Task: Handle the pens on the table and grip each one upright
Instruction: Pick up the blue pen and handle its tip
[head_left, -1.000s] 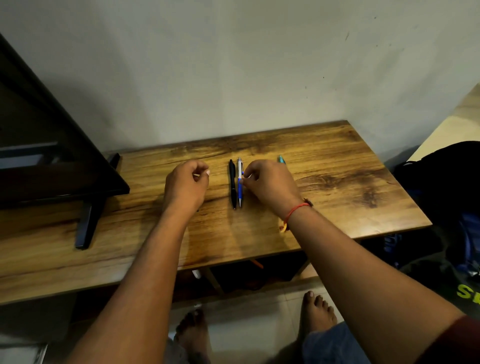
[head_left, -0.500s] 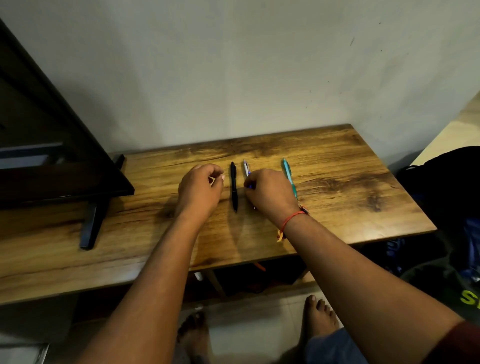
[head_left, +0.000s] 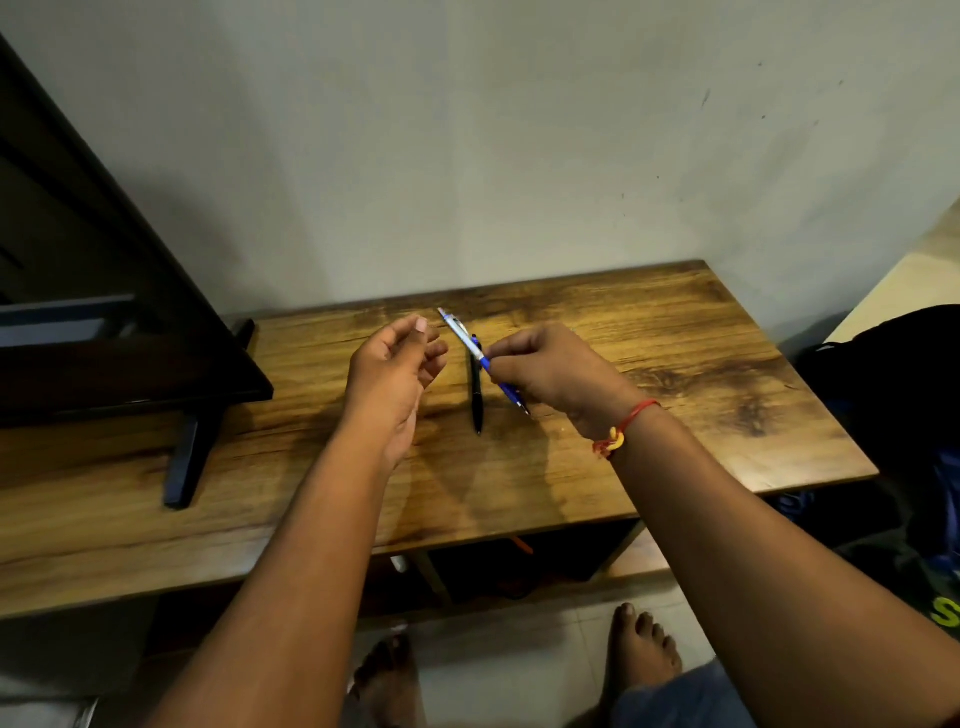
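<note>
Two pens | blue-and-white pen (head_left: 470, 343) slanted, not upright, pinched mid-barrel by right hand (head_left: 556, 374), fingers curled round it | black pen (head_left: 477, 405) flat on wooden table (head_left: 675, 364), between the hands | left hand (head_left: 392, 374) loosely curled, holding nothing | pale wall (head_left: 519, 156) behind | dark screen (head_left: 104, 338) at left

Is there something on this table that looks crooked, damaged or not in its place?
Only the blue and white pen: the right hand pinches it slanted, not upright, crossing in view over the black pen, which lies flat on the table. Nothing looks damaged.
</note>
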